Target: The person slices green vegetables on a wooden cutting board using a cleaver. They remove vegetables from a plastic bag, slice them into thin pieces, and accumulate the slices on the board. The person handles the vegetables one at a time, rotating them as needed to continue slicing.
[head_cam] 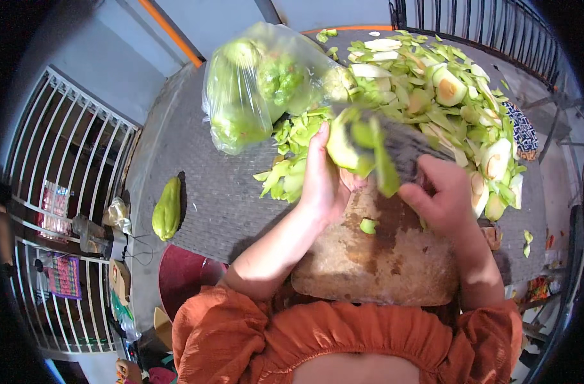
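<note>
My left hand (323,187) grips a partly peeled chayote (341,144), palm under it and thumb up its side. In my right hand (438,194) is a knife with a broad dark blade (402,144), blurred by motion and lying against the chayote's right side. A strip of green peel (385,170) hangs at the blade. Below both hands lies a worn wooden chopping board (378,273) with a small scrap of peel (368,226) on it. Beyond them spreads a heap of green peelings and pale cut pieces (431,113), one showing a brownish core.
A clear plastic bag of chayotes (244,96) stands at the back left. One whole chayote (167,210) lies on the grey ribbed surface (215,201). A maroon basin (184,276) sits by my left elbow. A patterned cloth item (520,127) pokes out right of the heap.
</note>
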Tool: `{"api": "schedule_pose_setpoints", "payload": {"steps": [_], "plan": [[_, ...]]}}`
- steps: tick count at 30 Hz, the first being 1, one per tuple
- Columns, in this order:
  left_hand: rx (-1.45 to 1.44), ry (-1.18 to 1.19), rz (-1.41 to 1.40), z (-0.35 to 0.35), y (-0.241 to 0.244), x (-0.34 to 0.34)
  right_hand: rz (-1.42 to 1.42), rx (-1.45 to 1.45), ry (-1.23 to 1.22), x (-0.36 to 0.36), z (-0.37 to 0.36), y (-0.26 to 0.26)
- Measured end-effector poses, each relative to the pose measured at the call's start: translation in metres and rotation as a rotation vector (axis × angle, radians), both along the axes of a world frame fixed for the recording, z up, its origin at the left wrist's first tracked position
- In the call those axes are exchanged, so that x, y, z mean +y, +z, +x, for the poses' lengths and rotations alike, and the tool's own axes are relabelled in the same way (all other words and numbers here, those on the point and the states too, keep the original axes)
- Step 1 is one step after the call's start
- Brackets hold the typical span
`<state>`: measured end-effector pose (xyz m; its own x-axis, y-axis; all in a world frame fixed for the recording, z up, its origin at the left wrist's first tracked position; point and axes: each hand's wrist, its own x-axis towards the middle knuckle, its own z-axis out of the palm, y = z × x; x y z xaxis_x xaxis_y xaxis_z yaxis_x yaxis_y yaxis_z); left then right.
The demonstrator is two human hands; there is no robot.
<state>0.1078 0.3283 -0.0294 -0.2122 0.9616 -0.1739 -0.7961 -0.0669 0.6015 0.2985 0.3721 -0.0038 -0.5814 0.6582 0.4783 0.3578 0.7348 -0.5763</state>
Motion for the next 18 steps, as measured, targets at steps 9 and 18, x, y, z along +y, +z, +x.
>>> {"api": "schedule_pose_setpoints", "payload": {"steps": [9,18], "plan": [[-0.137,-0.238,0.037,-0.016,-0.006,0.002,0.243,-0.122,0.177,-0.014,-0.009,0.001],[-0.085,-0.17,0.017,-0.013,-0.005,0.002,0.262,-0.165,0.145,-0.014,-0.01,-0.002]]}}
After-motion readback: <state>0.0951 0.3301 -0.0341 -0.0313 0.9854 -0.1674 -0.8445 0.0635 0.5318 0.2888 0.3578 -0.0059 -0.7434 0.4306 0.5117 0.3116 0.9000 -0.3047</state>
